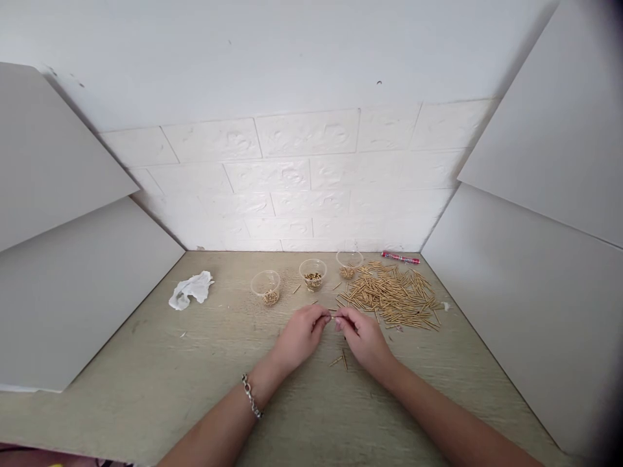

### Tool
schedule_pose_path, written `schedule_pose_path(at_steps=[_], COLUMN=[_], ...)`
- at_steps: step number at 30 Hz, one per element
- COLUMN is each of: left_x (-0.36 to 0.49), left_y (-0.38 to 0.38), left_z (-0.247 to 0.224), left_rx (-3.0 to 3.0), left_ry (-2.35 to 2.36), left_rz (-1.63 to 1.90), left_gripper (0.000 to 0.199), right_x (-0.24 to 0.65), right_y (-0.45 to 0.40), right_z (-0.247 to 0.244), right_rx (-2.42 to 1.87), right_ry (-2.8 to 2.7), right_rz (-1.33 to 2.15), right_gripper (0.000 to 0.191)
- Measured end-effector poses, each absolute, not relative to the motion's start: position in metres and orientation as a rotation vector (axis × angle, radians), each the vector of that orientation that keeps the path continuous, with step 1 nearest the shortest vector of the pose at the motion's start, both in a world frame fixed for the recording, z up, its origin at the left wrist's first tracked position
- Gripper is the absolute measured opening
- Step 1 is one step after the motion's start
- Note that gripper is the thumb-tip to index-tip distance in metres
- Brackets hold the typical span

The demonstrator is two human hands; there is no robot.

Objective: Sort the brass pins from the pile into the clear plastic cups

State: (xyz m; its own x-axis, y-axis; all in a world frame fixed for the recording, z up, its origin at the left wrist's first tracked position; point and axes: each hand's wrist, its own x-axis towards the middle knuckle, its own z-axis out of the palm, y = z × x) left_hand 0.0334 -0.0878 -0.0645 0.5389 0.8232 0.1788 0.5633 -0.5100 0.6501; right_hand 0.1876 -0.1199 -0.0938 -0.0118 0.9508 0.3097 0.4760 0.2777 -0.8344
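Btwn fingertips, thin pin [333,318], detail unclear, left hand [300,336], right hand [363,337]

The table [146,376] is bare on the near left. Behind the hands three cups [312,274] stand in a row; the pile of sticks [392,295] blocks the right.

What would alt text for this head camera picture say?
Two bare hands, left hand and right hand, pinch one thin golden pin between them over a wooden table. Behind lie a pile of pins, three clear cups and a crumpled cloth.
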Motion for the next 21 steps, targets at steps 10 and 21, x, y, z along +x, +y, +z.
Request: schedule_pose_path(at_steps=[10, 21], left_x=[0.0372, 0.0336], left_y=[-0.0943, -0.0890], left_z=[-0.0682, -0.0610], left_rx=[2.339, 2.250], left_ry=[1.208, 1.099], left_rz=[0.710, 0.698], left_gripper=[0.019, 0.019], right_x=[0.1851, 0.1840], right_y=[-0.1216, -0.1222], right_z=[-0.0931, -0.0849], right_rx=[-1.351, -1.347], right_ry=[-1.652, -1.570], right_rz=[0.560, 0.703], right_gripper=[0.018, 0.018])
